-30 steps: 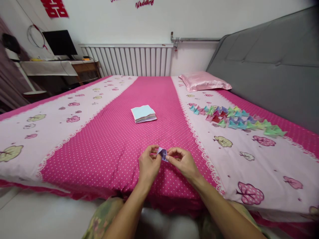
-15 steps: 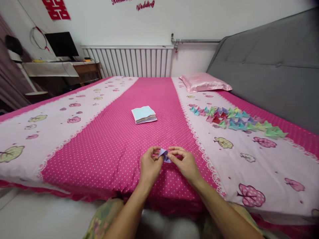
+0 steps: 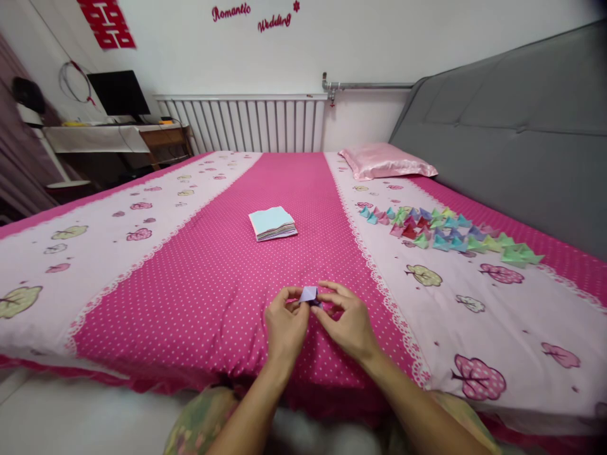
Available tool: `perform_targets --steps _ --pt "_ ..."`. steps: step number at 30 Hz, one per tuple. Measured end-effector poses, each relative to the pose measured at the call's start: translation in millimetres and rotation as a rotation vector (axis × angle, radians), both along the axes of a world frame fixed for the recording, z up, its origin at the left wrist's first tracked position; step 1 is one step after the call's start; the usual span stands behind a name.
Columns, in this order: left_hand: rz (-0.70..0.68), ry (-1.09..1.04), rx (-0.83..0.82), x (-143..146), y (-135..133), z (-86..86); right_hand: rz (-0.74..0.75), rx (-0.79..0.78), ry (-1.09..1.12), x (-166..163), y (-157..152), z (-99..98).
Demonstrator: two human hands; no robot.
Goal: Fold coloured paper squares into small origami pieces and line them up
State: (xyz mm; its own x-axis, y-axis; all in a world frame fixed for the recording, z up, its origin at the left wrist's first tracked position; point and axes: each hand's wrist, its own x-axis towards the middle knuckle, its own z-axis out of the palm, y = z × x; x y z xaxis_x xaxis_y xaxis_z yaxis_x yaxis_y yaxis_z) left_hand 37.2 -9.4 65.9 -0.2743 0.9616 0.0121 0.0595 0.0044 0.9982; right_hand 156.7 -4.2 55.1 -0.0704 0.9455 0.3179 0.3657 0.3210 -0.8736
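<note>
Between my two hands, over the near edge of the bed, is a small folded piece of purple origami paper (image 3: 309,294). My left hand (image 3: 287,322) pinches its left side between thumb and fingers. On the other side, my right hand (image 3: 347,318) grips the paper's right edge with thumb and fingertips. Part of the paper is hidden behind the fingers. Farther up the bed lies a stack of square coloured paper (image 3: 272,222) with a light blue sheet on top. To the right stand several folded paper boats (image 3: 458,243) in many colours.
A pink bedspread (image 3: 213,278) with a dotted middle band covers the bed. A pink pillow (image 3: 386,160) rests at the far right beside the grey headboard (image 3: 512,133). Behind the bed are a white radiator (image 3: 251,123) and a desk with a monitor (image 3: 118,93).
The purple paper has turned in my fingers, from an upright pointed shape to a flatter diamond-like face. My right hand's fingers have shifted around it. The view has tilted up slightly.
</note>
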Motion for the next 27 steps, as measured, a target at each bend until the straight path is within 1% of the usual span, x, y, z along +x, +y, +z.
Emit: perform_targets --steps 3,9,12,14,16,18,20,23,27 --pt "-0.033 -0.043 0.005 2 0 -2.2 -0.033 0.017 0.001 -1 0 -1.3" --pt "-0.173 -0.231 0.025 8 0 -6.5 -0.126 0.033 -0.004 2 3 -2.4" --pt "-0.177 -0.358 0.003 8 -2 -4.8 -0.123 0.069 -0.025 4 3 -4.2" --pt "-0.177 -0.464 -0.025 7 -2 -3.5 -0.126 0.140 -0.082 3 3 -6.0" --pt "-0.192 -0.578 -0.074 5 -2 -1.8 -0.133 0.251 -0.164 2 1 -8.0" --pt "-0.221 -0.700 -0.136 4 -1 0.5 -0.131 0.355 -0.245 -1 -1 -10.1" --pt "-0.255 -0.816 -0.189 3 0 2.9 -0.115 0.423 -0.298 -4 -3 -11.9" --pt "-0.276 -0.925 -0.214 3 2 3.9 -0.085 0.469 -0.328 -6 -4 -13.8" --pt "-0.306 -0.953 -0.172 4 4 0.0 -0.093 0.473 -0.312 -6 -3 -14.6"
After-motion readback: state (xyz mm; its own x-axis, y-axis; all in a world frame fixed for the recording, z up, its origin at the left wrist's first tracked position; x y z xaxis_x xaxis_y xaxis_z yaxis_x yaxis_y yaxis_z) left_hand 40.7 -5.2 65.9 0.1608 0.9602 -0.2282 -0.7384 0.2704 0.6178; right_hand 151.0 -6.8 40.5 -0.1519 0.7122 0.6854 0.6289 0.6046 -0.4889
